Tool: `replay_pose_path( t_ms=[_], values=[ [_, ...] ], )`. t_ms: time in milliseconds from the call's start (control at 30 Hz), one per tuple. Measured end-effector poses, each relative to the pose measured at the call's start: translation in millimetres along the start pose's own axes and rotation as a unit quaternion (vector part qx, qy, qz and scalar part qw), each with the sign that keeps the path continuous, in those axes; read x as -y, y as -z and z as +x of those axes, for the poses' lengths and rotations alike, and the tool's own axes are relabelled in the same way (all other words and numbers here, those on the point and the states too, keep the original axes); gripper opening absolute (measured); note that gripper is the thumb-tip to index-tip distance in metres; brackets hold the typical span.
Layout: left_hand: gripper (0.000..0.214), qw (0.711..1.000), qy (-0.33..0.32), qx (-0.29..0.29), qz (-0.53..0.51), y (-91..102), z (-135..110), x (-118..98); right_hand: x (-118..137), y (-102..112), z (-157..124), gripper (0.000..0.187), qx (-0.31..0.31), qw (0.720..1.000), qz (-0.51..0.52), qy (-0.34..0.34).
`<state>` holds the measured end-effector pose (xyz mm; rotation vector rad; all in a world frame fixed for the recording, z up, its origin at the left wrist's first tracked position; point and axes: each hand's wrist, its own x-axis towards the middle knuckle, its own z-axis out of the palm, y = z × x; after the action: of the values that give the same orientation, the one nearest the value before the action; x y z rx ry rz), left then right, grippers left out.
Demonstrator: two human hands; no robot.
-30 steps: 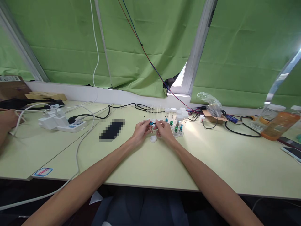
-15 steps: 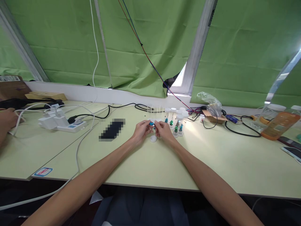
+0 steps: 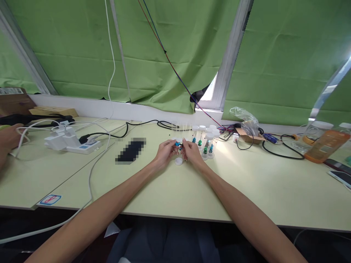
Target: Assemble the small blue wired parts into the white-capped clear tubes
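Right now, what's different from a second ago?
The co-worker's hand rose slightly in view, showing more of a yellow-green thing. The left hand still holds the small blue piece, the right hand still at its end; the white cap stayed put.

A pale tabletop (image 3: pixel 175 193), seamed toward the left, spans the frame. On it lie a white power strip (image 3: pixel 82 147) at left, a pixelated dark item (image 3: pixel 131 151), possibly a phone, left of centre, a round white cap (image 3: pixel 178 161) at centre, capped clear tubes (image 3: pixel 207 144) right of centre, and an orange bottle (image 3: pixel 327 146) at far right.
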<state>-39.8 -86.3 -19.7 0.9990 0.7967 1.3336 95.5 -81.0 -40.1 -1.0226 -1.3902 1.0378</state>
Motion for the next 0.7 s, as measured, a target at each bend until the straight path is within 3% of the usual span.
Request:
replay_pose_path(
  t_ms=[167,400,700],
  values=[
    [0.015,1.000,-0.006,-0.025,-0.017,2.5,4.6,2.3,-2.3,-0.3,1.9,0.039,-0.003,0.999,0.011,0.041],
    [0.019,1.000,-0.010,-0.011,-0.012,4.6,4.9,4.1,-5.0,-0.6,3.2,0.035,0.016,0.998,0.016,0.058],
    [0.022,1.000,-0.006,0.020,0.014,0.4,-2.4,-1.9,4.1,1.7,-1.3,0.048,0.025,0.999,-0.001,0.025]
  ],
)
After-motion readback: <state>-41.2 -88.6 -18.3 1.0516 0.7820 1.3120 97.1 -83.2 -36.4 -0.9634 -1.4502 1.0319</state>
